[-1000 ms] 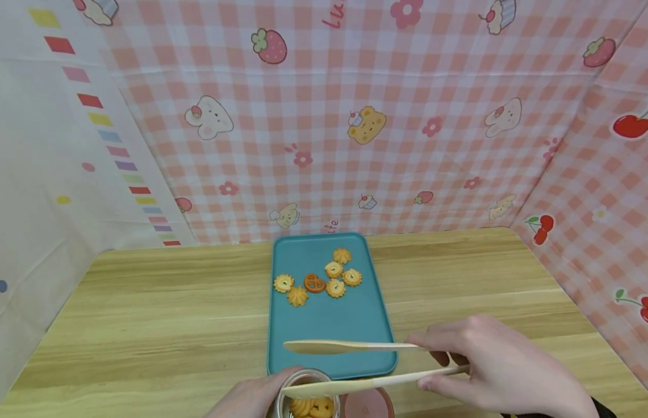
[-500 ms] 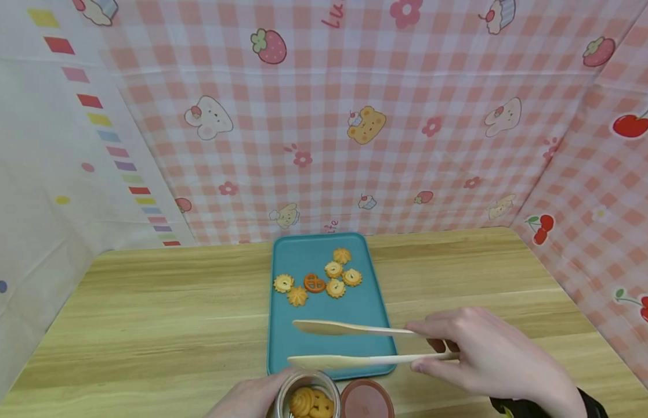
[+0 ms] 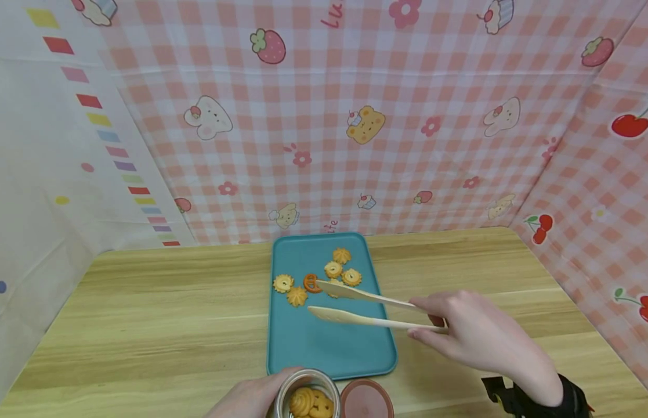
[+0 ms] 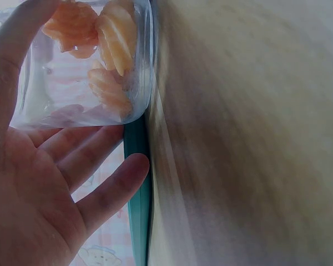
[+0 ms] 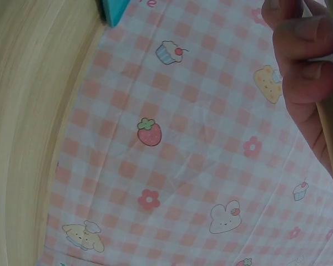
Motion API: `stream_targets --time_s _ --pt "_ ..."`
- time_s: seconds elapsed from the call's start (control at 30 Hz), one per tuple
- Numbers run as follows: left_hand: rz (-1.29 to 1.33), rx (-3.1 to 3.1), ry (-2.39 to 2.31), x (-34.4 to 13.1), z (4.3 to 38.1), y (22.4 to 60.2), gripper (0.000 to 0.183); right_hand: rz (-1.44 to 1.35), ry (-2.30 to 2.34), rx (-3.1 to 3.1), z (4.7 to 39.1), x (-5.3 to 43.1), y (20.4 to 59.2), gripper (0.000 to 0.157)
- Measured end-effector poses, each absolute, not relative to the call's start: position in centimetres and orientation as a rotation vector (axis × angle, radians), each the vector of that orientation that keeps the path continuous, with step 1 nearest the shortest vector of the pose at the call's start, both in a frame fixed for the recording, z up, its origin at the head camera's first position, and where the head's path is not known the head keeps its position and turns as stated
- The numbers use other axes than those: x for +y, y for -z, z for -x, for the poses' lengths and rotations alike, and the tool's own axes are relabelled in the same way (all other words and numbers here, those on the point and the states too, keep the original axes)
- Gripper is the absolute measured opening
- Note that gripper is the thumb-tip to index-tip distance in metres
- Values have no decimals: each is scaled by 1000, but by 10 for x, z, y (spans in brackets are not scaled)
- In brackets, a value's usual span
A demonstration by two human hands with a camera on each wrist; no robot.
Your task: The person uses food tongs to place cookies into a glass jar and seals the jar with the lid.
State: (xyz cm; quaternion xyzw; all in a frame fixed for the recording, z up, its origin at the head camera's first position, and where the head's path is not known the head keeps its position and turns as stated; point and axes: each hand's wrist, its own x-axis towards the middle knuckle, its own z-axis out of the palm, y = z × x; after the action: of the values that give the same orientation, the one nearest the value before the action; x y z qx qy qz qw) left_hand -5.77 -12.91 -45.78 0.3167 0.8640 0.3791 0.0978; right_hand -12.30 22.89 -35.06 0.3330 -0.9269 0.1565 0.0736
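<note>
In the head view I can make out pinkish-red lettering (image 3: 332, 22) on the pink-and-white checked cloth (image 3: 313, 125): "Lu", running off the top, and lower down "ife". Below that a teal, round-cornered tray (image 3: 329, 351) lies on the wood-grain table (image 3: 172, 313). The right hand (image 3: 475, 334) pinches slim, pale wooden tongs (image 3: 350, 291), their arms spread apart over the tray with nothing held between them. The farther tip overlaps the edge of a glossy, reddish-brown pretzel (image 3: 310, 283); whether it touches, I can't tell. Six golden, scalloped cookies (image 3: 297, 296) lie to either side of the pretzel, one partly hidden by the tongs. The left hand (image 3: 250, 397) holds a clear, round-mouthed jar (image 3: 309, 377) of golden biscuits (image 3: 308, 403) near the tray's near edge, just beside a round, reddish-brown lid (image 3: 366, 399).

In the left wrist view the jar's wall shows see-through with rounded corners, the ridged biscuits gathered towards one side. One digit lies across its front, others behind it.

In the right wrist view curled fingers bear on a pale wooden strip; a scrap of pink lettering ends in "e". The tongs' opening can't be judged there.
</note>
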Motion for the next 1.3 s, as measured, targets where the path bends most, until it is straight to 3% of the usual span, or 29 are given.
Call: stream_targets --time_s 0.2,0.9,1.1,1.3 --pt "-982 2613 -1088 -130 57 460 63 -858 -413 -2811 132 229 358 14" --pt "-959 2575 -1109 -130 57 458 63 -615 -351 -2976 158 239 387 18" --pt "-937 2565 -1098 -129 57 457 64 -593 -366 -3010 162 240 394 34" --pt "-936 2558 -1106 -129 57 456 63 -590 -381 -3021 165 240 398 35"
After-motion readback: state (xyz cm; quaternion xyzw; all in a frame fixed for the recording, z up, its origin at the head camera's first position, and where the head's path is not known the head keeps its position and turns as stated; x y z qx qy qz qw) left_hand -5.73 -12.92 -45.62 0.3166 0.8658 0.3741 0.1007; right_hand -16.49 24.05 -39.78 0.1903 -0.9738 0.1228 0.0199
